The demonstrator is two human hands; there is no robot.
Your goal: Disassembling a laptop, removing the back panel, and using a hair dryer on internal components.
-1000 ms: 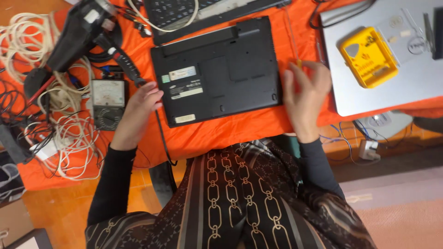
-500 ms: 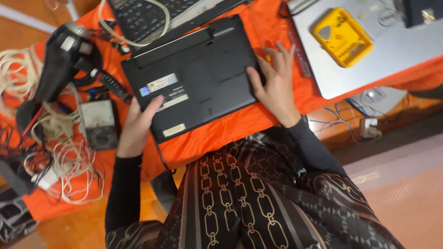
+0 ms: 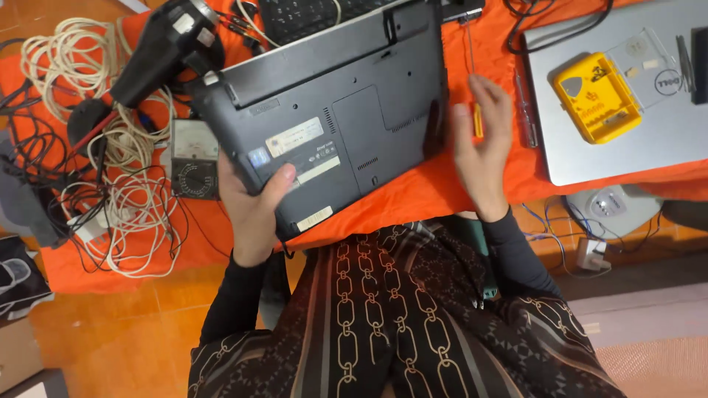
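Observation:
A black laptop point(image 3: 346, 125) lies upside down on the orange cloth point(image 3: 442, 184), its underside with labels facing up. My left hand point(image 3: 254, 203) grips its near left corner, thumb on top, and that side is tilted up off the cloth. My right hand point(image 3: 483, 144) hovers with spread fingers just beside the laptop's right edge, over a screwdriver with an orange handle point(image 3: 476, 118). It holds nothing that I can see.
A black hot-air gun point(image 3: 158, 55), an analog multimeter point(image 3: 194, 158) and tangled white cables point(image 3: 122, 199) lie at the left. A silver laptop point(image 3: 627, 110) with a yellow tool case point(image 3: 596, 96) sits at the right. A second screwdriver point(image 3: 525, 110) and a keyboard point(image 3: 324, 11) lie nearby.
My left hand took hold of the laptop's corner and lifted and turned it. My right hand came off the laptop and now hovers over the screwdriver.

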